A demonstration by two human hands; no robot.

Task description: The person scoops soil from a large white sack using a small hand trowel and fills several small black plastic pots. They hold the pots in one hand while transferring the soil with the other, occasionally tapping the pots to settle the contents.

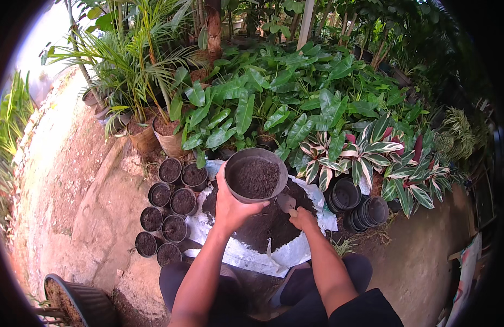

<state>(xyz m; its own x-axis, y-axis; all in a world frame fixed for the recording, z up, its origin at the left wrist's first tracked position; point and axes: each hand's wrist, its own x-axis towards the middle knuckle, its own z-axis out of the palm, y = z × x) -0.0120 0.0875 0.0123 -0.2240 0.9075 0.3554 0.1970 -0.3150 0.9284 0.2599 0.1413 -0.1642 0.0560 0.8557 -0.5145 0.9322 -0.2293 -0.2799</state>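
My left hand (pixel 232 210) grips a round black plastic plant pot (pixel 256 199) from its left and underside, holding it raised. Dark potting soil (pixel 258 178) fills part of this pot, below the rim. In my right hand (pixel 304 219) is the handle of a hand trowel (pixel 286 202), whose blade stands just to the right of the pot. Beneath both hands lies a heap of dark soil (pixel 272 231) on a spread white woven plastic sack (pixel 252 258). The pot hides the heap's far part.
Several soil-filled small black pots (pixel 174 229) stand in two rows at left. Stacks of black pots (pixel 368 212) stand at right, by variegated plants (pixel 366 153). Broad-leaved green plants (pixel 292 94) line the far side. A large ribbed pot (pixel 82 300) is at lower left.
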